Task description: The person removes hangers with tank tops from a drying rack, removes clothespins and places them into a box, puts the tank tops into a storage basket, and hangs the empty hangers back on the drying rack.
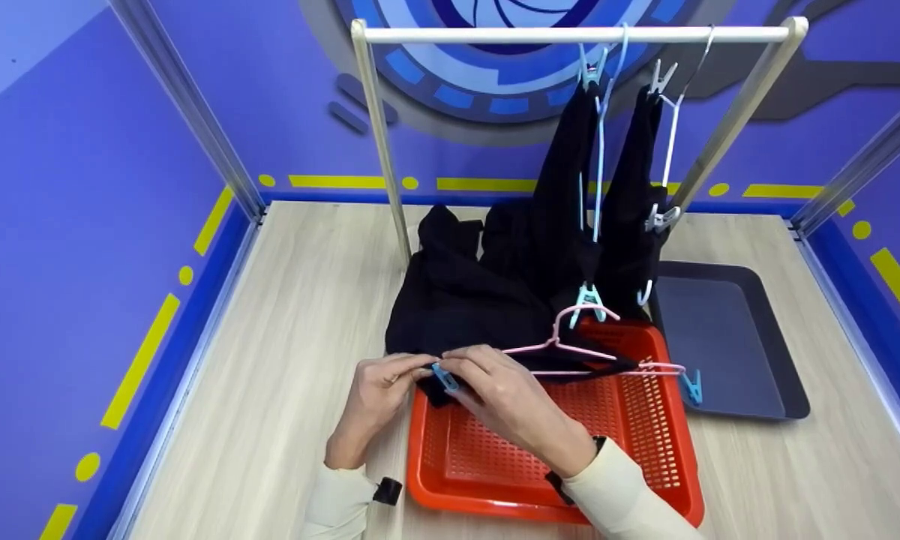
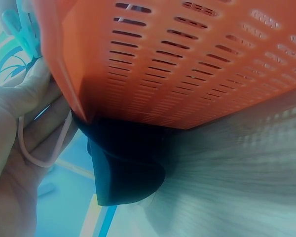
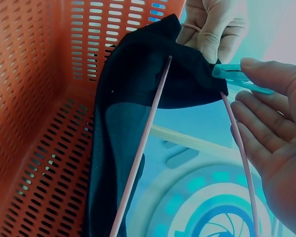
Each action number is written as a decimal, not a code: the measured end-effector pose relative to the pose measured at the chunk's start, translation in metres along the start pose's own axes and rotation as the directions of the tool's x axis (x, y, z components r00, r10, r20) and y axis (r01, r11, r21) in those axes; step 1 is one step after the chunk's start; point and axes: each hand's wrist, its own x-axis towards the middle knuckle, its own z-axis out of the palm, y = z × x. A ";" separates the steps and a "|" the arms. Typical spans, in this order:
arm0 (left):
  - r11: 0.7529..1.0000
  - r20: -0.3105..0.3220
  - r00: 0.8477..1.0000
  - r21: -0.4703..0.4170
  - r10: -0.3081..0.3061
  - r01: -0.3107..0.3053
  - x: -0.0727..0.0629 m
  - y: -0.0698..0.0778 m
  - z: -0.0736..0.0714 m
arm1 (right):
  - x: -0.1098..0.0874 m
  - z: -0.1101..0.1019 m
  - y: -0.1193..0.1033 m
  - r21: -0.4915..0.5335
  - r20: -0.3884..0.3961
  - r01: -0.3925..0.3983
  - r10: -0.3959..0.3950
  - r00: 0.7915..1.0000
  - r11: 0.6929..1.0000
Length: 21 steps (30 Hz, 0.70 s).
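My right hand [image 1: 506, 394] pinches a blue clothespin [image 1: 444, 376] between thumb and fingers. In the right wrist view the clothespin [image 3: 229, 72] sits at the edge of a black garment [image 3: 138, 89], beside the bar of a pink hanger [image 3: 140, 153]. Facing it, my left hand [image 1: 377, 397] pinches the garment's edge at the hanger's left end; the hanger's looped end [image 2: 47, 163] lies across its fingers in the left wrist view. The rest of the black cloth [image 1: 465, 307] spreads behind my hands. Another blue clothespin [image 1: 692, 386] hangs at the hanger's right end.
Below my hands stands a red perforated basket [image 1: 555, 511]. Behind it, a rack [image 1: 495, 35] carries a blue hanger [image 1: 601, 150] and a white hanger [image 1: 673, 142] with black garments clipped on. A dark grey tray [image 1: 720, 345] lies to the right.
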 end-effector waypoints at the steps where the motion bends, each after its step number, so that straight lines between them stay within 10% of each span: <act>1: 1.000 0.000 1.000 0.003 0.003 -0.003 0.000 0.000 0.000 | 0.000 0.000 0.000 0.004 0.002 -0.003 0.003 1.000 1.000; 21: 1.000 -0.024 0.999 -0.004 0.021 -0.021 0.001 -0.001 0.000 | 0.000 0.001 0.005 0.130 -0.110 0.022 -0.008 0.994 0.991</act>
